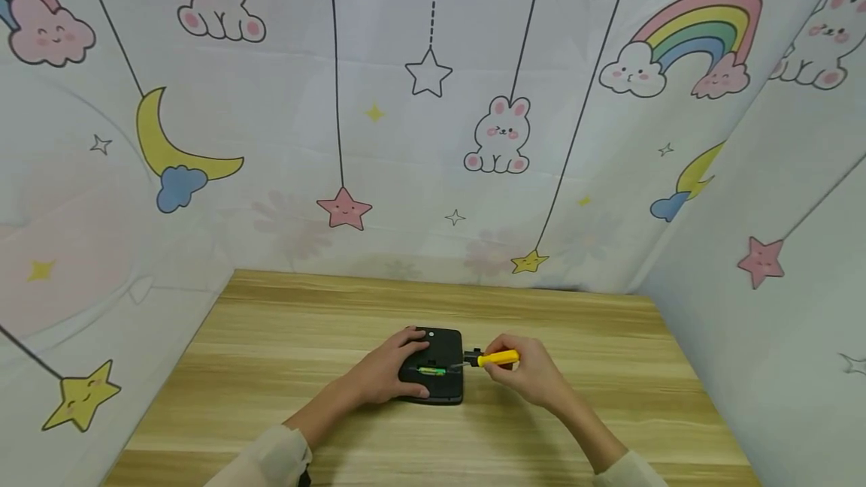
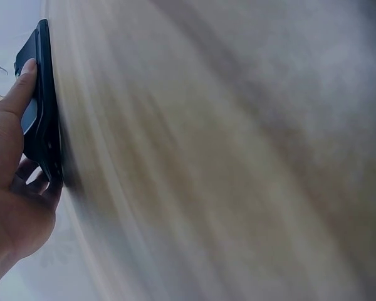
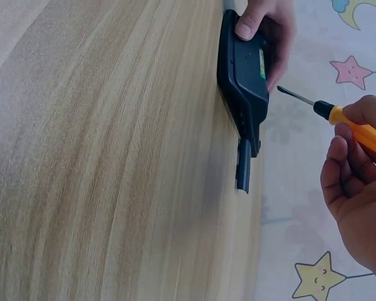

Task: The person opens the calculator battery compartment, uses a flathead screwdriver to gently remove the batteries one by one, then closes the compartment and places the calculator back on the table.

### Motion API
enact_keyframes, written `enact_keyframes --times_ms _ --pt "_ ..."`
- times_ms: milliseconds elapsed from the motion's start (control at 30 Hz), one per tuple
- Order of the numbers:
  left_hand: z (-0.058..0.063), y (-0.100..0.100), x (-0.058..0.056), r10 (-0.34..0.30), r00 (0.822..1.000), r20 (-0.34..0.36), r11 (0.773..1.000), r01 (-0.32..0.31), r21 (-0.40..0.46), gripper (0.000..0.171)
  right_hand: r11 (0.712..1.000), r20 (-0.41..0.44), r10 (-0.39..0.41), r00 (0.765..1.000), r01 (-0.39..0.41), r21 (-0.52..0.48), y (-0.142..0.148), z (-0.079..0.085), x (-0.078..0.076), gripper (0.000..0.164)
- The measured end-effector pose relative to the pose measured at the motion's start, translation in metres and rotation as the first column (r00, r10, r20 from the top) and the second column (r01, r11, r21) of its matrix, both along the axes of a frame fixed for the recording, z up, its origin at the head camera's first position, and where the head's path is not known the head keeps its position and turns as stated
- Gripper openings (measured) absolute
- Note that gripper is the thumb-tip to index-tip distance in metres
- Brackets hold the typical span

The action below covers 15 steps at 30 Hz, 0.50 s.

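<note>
Screwdriver [image 1: 492,358] gripped in curled right hand [image 1: 529,369].

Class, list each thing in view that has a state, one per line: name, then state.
Black device: resting on the tabletop
Green battery: exposed, set into the black device
Black strip: sticking out at the black device's edge
Yellow screwdriver: held, pointing toward the black device
Left hand: holding the black device
Right hand: gripping the yellow screwdriver
Printed backdrop: upright, creased in places
</note>
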State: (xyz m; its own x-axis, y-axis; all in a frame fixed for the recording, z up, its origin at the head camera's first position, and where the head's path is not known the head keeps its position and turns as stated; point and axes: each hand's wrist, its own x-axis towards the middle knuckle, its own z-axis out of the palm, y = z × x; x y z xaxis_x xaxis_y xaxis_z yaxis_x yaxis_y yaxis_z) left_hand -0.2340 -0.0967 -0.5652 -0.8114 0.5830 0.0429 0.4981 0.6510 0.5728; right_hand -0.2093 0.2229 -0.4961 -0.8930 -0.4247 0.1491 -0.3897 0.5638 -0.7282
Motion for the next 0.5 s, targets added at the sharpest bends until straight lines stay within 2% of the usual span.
enact_keyframes --times_ms 500 --pt "0.0003 0.0000 0.0004 -0.004 1.000 -0.002 1.000 0.004 0.006 0.087 0.999 -0.027 0.044 0.999 -0.043 0.021 -0.0104 0.0004 0.0011 0.009"
